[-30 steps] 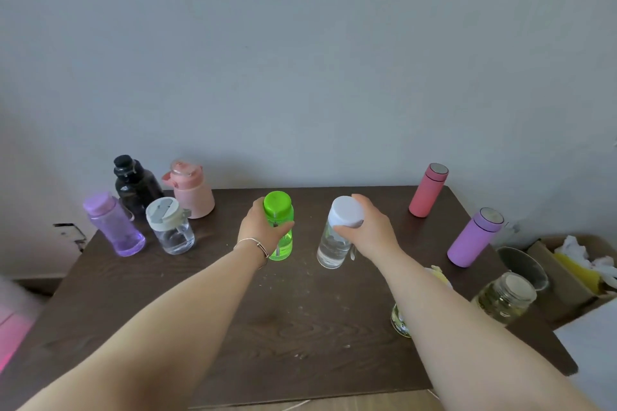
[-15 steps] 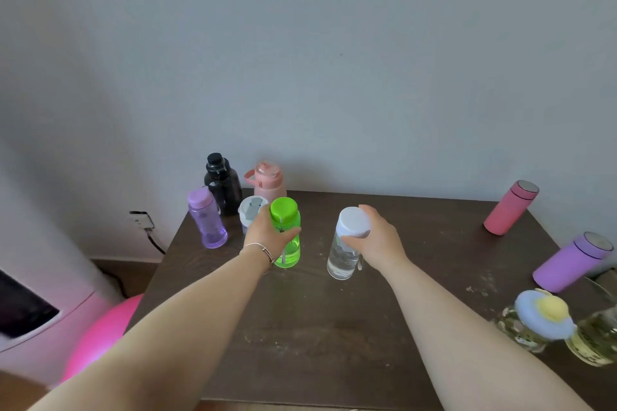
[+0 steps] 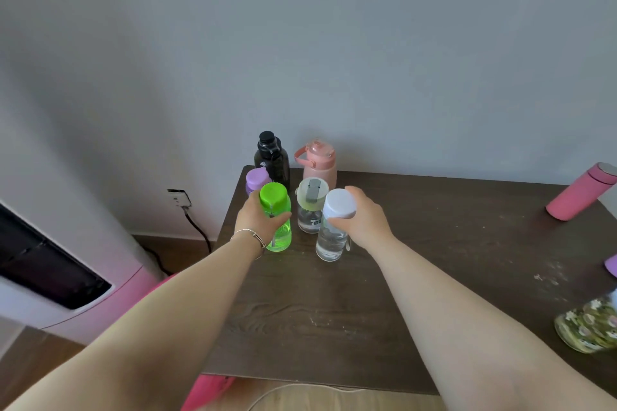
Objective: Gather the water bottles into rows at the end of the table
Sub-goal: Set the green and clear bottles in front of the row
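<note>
My left hand [image 3: 258, 222] grips a green bottle [image 3: 277, 217] near the table's left end. My right hand [image 3: 362, 217] holds a clear bottle with a white cap [image 3: 334, 227] just to its right. Behind them stand a black bottle [image 3: 271, 157], a pink handled bottle [image 3: 319, 162], a purple bottle [image 3: 255, 178] partly hidden by the green one, and a clear bottle with a grey-white lid [image 3: 310, 205]. Both held bottles are upright, at or just above the dark wooden table [image 3: 434, 243].
A pink flask [image 3: 582, 195] stands at the far right, a purple flask's edge [image 3: 611, 264] shows below it, and a glass jar with flowers [image 3: 589, 327] sits at the right edge. Left of the table are a wall socket with cable [image 3: 180, 198] and a white-pink appliance [image 3: 50, 277].
Both hands carried their bottles leftward to the group at the table's left end. My view swung left, so the right-hand flasks slid toward the frame edge.
</note>
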{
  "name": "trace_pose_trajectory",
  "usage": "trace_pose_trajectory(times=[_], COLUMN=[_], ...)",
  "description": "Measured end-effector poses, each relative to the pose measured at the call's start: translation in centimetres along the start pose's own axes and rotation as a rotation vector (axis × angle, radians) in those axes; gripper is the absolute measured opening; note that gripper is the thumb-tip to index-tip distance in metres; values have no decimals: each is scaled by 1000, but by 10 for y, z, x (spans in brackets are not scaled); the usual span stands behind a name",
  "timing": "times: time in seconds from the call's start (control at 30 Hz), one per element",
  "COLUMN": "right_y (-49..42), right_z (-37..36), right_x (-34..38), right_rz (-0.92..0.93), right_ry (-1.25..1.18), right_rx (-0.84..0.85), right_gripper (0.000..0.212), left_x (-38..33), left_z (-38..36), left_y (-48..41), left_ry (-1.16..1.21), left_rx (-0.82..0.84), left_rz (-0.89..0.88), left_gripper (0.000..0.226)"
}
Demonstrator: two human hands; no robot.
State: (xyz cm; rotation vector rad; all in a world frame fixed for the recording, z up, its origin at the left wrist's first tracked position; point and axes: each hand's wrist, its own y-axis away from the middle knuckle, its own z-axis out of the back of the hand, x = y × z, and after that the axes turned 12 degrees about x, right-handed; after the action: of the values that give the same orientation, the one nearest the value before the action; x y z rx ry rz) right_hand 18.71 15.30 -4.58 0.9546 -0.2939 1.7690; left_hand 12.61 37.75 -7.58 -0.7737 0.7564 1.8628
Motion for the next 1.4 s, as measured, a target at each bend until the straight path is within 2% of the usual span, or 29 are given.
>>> trace_pose_trajectory(times=[0.27, 0.63, 1.03, 1.23, 1.33, 1.4], right_y=[-17, -16, -10, -7, -2, 3], right_z=[-36, -59, -63, -62, -57, -52], right_x=[19, 20, 20, 24, 24, 24], right_rz=[1, 10, 16, 9, 15, 28], right_ry=[61, 99, 117, 213, 284, 318], right_rx=[41, 39, 61, 120, 126, 109], right_gripper=[77, 77, 76, 82, 86, 78], left_x=[38, 68, 76, 64, 58, 52], left_z=[19, 19, 23, 27, 32, 35], left_y=[-9, -2, 9, 12, 15, 17], left_ry=[63, 35, 2, -91, -151, -170], left_rx=[2, 7, 59, 45, 9, -10], left_rz=[39, 68, 27, -14, -22, -36], left_gripper=[67, 72, 75, 98, 96, 92])
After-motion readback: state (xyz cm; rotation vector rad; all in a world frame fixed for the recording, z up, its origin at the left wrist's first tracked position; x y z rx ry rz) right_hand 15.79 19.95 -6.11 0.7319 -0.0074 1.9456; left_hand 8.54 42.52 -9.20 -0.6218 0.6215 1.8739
